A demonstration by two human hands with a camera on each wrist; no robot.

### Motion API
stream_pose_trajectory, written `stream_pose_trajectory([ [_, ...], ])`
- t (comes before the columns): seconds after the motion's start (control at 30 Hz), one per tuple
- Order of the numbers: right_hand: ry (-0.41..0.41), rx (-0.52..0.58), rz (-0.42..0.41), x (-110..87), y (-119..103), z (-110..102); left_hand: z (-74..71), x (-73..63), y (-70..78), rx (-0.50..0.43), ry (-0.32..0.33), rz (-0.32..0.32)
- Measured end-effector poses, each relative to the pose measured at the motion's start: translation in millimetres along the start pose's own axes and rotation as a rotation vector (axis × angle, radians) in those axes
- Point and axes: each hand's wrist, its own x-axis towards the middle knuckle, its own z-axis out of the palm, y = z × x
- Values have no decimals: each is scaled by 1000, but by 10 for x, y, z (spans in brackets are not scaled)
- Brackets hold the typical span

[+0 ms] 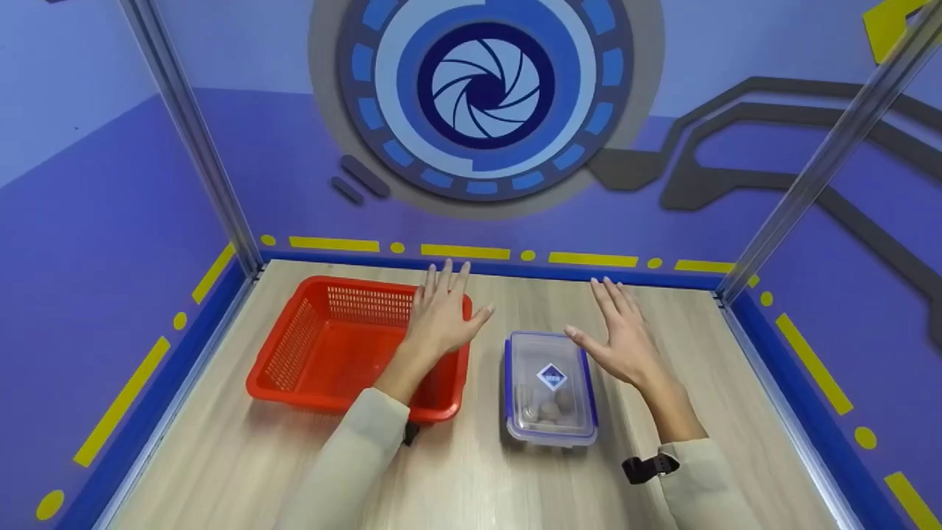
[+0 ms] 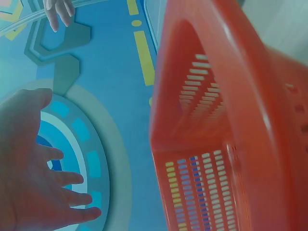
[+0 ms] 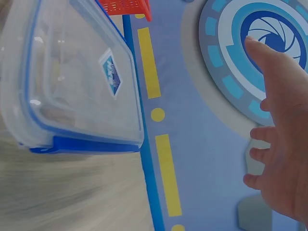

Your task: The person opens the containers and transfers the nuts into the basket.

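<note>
A red plastic basket (image 1: 346, 338) with slotted walls sits on the left of the table; nothing shows inside it. Over its right side my left hand (image 1: 440, 316) hovers with fingers spread, holding nothing. To the basket's right lies a clear lidded food container (image 1: 548, 353) with blue edge clips, a diamond-shaped label and a few roundish brownish things (image 1: 550, 410) inside, their kind unclear through the plastic. My right hand (image 1: 622, 338) is held above the container's right side, fingers straight, thumb out, gripping nothing. The left wrist view shows the basket rim (image 2: 240, 72) close by.
The wooden tabletop (image 1: 456, 471) is enclosed by blue printed panels (image 1: 257, 162) on the left, back and right. Metal posts (image 1: 195, 132) stand at the back corners. A black strap (image 1: 651, 467) is around my right wrist.
</note>
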Motion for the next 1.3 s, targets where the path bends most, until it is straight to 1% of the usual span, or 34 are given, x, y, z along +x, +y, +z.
stream_pose_trajectory([
  [0.17, -8, 58, 5, -38, 56, -13, 40, -39, 187, -53, -9, 13],
  [0.3, -5, 119, 47, -85, 109, -25, 115, -79, 398, -98, -5, 47],
  [0.37, -1, 146, 65, -113, 135, 4, 174, -116, 491, -123, 4, 63],
  [0.47, 5, 177, 85, -190, 170, 83, 304, -206, 602, -169, 3, 74],
  [0.57, 22, 200, 96, -284, 214, 189, 475, -309, 676, -207, -7, 84],
  [0.67, 43, 217, 112, -367, 262, 295, 649, -397, 713, -225, 1, 101],
  [0.77, 50, 234, 142, -439, 316, 406, 824, -476, 709, -237, -2, 95],
  [0.87, 51, 265, 186, -500, 381, 519, 1003, -537, 678, -251, 8, 41],
  [1.0, 58, 335, 238, -538, 463, 667, 1222, -561, 615, -297, 73, -99],
  [1.1, 69, 383, 288, -545, 501, 750, 1336, -547, 581, -355, 116, -188],
  [1.2, 70, 420, 352, -540, 488, 804, 1408, -523, 542, -398, 141, -227],
  [1.3, 55, 478, 421, -526, 458, 842, 1472, -500, 505, -452, 169, -234],
])
